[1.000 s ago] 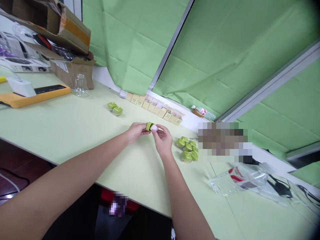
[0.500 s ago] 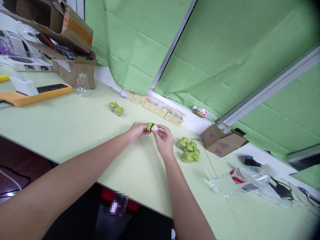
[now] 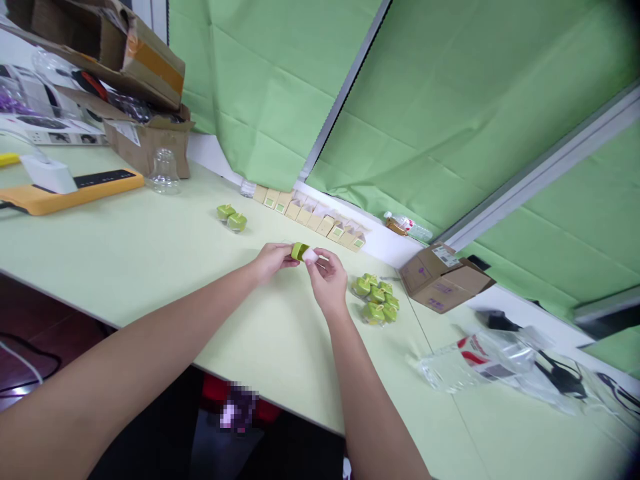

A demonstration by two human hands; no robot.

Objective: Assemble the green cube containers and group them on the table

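Note:
My left hand (image 3: 273,260) is closed on a small green lid (image 3: 299,251), its hollow side turned toward the right. A small whitish block (image 3: 311,255) sits in the fingertips of my right hand (image 3: 327,272), right at the lid's opening. Whether the block touches the lid I cannot tell. Two green-lidded clear little jars (image 3: 237,222) stand on the table beyond my left hand. To the right of my right hand is a cluster of several more green-lidded jars (image 3: 376,297).
A row of small tan boxes (image 3: 315,217) lines the back edge. An orange power strip (image 3: 100,187), clear plastic cup (image 3: 163,172) and cardboard boxes (image 3: 150,137) are at left. At right lie a carton (image 3: 443,280), a large plastic bottle (image 3: 477,360) and black cables (image 3: 563,377).
The green lid has turned slightly in my left fingers, so more of its hollow inside shows. My right hand stays almost in place with the whitish block.

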